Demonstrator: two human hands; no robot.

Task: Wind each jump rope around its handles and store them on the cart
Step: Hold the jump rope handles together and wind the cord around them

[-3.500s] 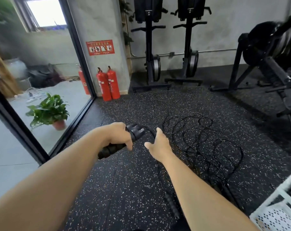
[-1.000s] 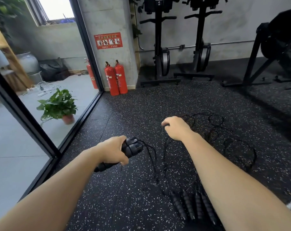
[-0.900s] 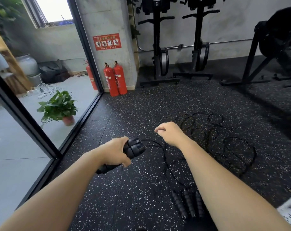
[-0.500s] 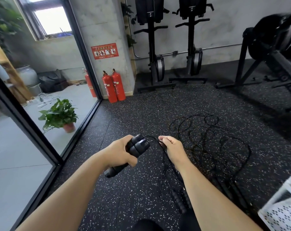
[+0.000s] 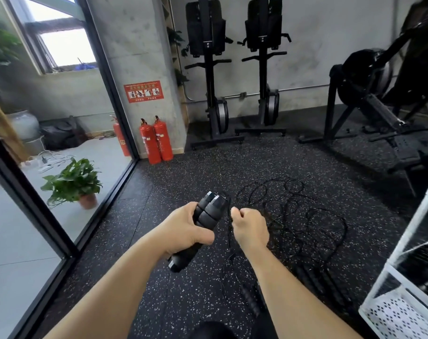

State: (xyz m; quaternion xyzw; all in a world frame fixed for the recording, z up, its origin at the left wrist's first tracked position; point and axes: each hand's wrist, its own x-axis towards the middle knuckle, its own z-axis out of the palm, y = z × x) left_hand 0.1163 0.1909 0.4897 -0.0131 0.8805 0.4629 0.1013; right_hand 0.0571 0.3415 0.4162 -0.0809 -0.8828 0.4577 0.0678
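A potted green plant (image 5: 73,179) stands behind the glass at far left. The left hand (image 5: 183,228) has its grip clamped round a pair of black ribbed jump-rope handles (image 5: 208,214), held together above the speckled black rubber floor (image 5: 183,172). Just beside it, the right hand (image 5: 251,227) has its grip curled, pinching the thin black cord (image 5: 229,231). More looped black cords (image 5: 293,216) lie on the floor. A white perforated cart (image 5: 399,319) stands at far right.

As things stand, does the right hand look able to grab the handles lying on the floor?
Probably not yet: the right hand pinches the rope, and those handles lie well below it. Nothing blocks them once it lets go.
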